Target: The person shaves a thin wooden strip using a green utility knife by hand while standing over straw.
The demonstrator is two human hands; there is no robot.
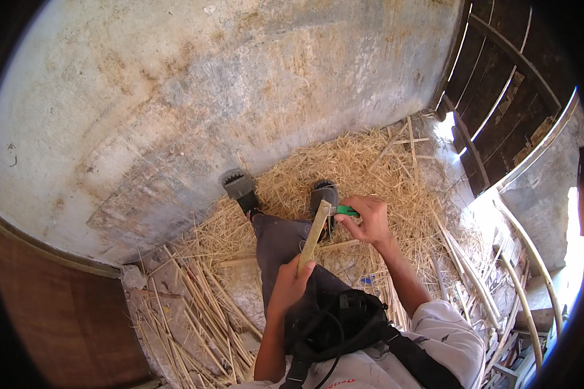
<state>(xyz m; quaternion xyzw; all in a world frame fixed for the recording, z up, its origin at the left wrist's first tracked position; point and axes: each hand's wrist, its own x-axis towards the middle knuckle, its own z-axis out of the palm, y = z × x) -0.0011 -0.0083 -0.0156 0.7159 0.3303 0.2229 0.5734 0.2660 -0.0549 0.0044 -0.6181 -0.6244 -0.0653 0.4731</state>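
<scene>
My left hand [289,286] is closed around the near end of a flat, pale bamboo strip [314,238]. The strip slants up and away from me above my legs. Closed on a green-handled knife [347,211], my right hand [371,222] is beside the strip's far end. The knife's short metal blade lies at the strip's right edge near its tip; whether it cuts in, I cannot tell. Beyond the strip's tip is one of my dark shoes [324,192], partly hidden by the strip and the knife.
Straw-like shavings [292,159] cover the floor around my feet. Long thin bamboo sticks [204,305] lie at the left, with more poles [476,279] at the right. A stained wall [240,84] rises ahead; dark wooden boards [499,91] stand far right. A black bag [337,321] sits at my waist.
</scene>
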